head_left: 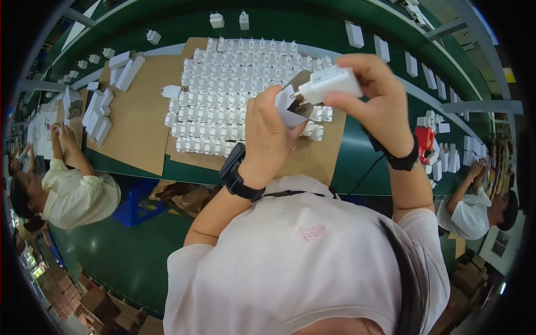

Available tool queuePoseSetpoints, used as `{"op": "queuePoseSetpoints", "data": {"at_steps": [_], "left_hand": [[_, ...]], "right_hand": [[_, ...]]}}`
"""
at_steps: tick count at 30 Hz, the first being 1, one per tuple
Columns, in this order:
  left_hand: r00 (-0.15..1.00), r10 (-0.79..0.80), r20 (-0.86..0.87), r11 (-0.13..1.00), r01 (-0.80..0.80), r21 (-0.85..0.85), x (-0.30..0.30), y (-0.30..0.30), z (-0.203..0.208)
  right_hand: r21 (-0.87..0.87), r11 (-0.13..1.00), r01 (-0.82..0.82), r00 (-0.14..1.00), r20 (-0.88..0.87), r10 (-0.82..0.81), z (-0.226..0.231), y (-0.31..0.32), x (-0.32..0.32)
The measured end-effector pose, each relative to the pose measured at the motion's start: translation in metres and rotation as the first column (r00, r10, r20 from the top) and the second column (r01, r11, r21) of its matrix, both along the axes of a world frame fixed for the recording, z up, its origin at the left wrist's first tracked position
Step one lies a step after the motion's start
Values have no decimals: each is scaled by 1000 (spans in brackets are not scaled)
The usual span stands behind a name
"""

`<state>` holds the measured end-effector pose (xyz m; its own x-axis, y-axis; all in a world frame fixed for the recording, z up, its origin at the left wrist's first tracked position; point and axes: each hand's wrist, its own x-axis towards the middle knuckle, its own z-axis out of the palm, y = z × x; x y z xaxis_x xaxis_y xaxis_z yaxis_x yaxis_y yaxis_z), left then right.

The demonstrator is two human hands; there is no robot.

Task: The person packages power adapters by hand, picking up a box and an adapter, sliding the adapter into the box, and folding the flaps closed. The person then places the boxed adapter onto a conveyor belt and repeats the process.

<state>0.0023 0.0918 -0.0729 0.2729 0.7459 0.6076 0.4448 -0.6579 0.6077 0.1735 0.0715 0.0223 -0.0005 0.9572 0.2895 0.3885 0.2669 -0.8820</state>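
My right hand (375, 92) grips a white plug-in charger (330, 85) between thumb and fingers, its prongs pointing left. Just below and left of it, my left hand (270, 129) is wrapped round a small white box (291, 114) whose top flaps stand raised. The charger's prongs are at the box's opening; whether they touch a flap I cannot tell. Under and behind my hands, rows of white chargers (223, 100) stand on a sheet of brown cardboard (194, 161). Part of the rows is hidden by my hands.
White boxes (97, 116) lie on another cardboard sheet at left. More boxes (381, 49) and chargers (216, 20) sit on the green conveyor belt beyond. A red tool (424, 144) lies at right, near a black cable (368, 174). Co-workers (78, 192) sit on both sides.
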Motion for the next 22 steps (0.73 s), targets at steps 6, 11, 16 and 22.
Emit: {"op": "queuePoseSetpoints", "data": {"at_steps": [6,11,16,22], "left_hand": [[985,4,173,994,16,-109,4,14,-10],[995,-64,71,995,69,-67,7,21,-8],[985,-157,65,988,157,12,16,21,-8],[976,-66,205,976,106,-190,15,24,-17]], "right_hand": [[-42,994,103,970,226,-91,-15,7,-3],[-83,978,191,925,348,-151,-13,6,4],[-68,996,54,943,331,-29,-17,15,-4],[62,994,-95,918,390,63,-34,18,9]]}}
